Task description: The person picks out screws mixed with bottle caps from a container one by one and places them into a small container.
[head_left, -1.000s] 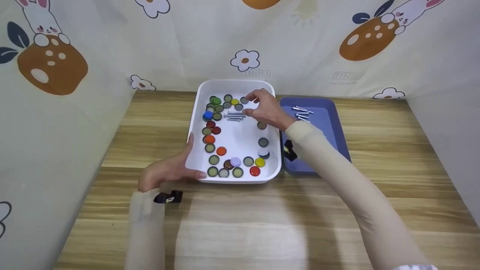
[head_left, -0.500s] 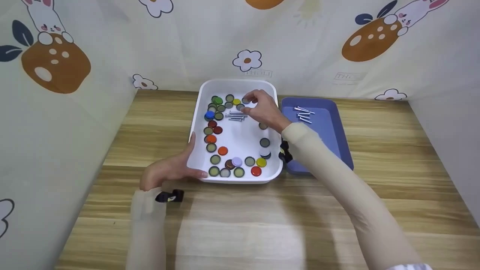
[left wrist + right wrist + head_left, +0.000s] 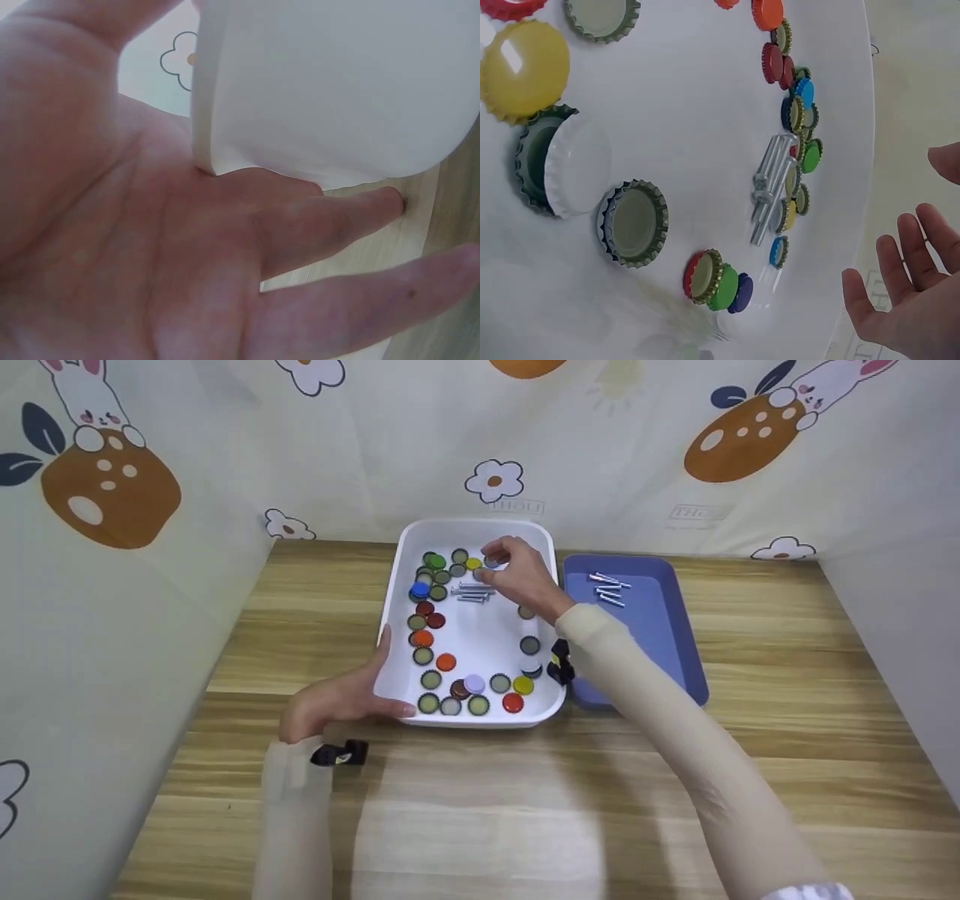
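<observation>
A white tray holds several bottle caps around its sides and a small bundle of silver screws in its upper middle. My left hand rests against the tray's near left corner; in the left wrist view the corner meets the palm, and the fingers stretch straight along it. Over the far part of the tray, just right of the screws, my right hand hovers. In the right wrist view its fingers are spread and bent a little with nothing between them, apart from the screws and caps.
A blue tray stands right beside the white one and holds several more screws. Both sit on a wood-grain table. Patterned cloth walls the back and sides.
My right hand and forearm have shifted slightly left over the white tray. My left hand stays at the tray's corner, and the caps and screws lie as before.
</observation>
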### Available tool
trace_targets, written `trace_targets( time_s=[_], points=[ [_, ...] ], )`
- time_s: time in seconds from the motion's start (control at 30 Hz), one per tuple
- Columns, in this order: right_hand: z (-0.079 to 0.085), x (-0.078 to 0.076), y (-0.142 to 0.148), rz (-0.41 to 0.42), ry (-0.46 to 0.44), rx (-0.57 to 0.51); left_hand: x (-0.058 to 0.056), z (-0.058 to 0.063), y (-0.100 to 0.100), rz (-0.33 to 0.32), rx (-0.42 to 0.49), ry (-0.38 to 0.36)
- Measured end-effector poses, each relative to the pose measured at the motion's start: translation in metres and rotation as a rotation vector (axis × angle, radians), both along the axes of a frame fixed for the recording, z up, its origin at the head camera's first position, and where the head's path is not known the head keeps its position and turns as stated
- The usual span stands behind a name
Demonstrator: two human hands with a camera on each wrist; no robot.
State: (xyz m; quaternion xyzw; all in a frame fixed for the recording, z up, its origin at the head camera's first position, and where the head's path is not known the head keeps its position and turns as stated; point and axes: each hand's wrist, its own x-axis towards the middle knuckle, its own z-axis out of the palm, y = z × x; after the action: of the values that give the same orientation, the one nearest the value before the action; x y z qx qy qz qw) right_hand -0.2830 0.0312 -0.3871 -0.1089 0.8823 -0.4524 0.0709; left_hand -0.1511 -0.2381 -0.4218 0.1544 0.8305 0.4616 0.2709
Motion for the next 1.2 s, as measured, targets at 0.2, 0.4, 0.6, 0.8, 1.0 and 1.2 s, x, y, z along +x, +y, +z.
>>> trace_targets(
  time_s=[0.2, 0.4, 0.6, 0.8, 1.0, 1.2],
  points=[
    [-0.006, -0.002, -0.004, -0.008, 0.009, -0.011, -0.001, -0.001, 0.0, -0.011, 0.001, 0.02],
    [-0.011, -0.003, -0.007, 0.005, -0.003, -0.014, -0.002, -0.001, 0.001, -0.01, 0.021, 0.036],
    [-0.014, -0.005, -0.011, 0.016, -0.03, -0.009, -0.001, -0.002, 0.001, -0.003, 0.002, 0.025],
    [-0.025, -0.006, -0.016, 0.022, -0.01, 0.018, 0.0, -0.002, 0.0, 0.009, 0.015, 0.019],
    [-0.032, -0.004, -0.018, 0.028, -0.003, 0.047, 0.0, -0.003, 0.001, -0.004, 0.045, 0.023],
    [-0.031, -0.006, -0.016, 0.006, -0.005, 0.088, -0.001, -0.001, 0.001, -0.004, 0.025, 0.015]
  ],
)
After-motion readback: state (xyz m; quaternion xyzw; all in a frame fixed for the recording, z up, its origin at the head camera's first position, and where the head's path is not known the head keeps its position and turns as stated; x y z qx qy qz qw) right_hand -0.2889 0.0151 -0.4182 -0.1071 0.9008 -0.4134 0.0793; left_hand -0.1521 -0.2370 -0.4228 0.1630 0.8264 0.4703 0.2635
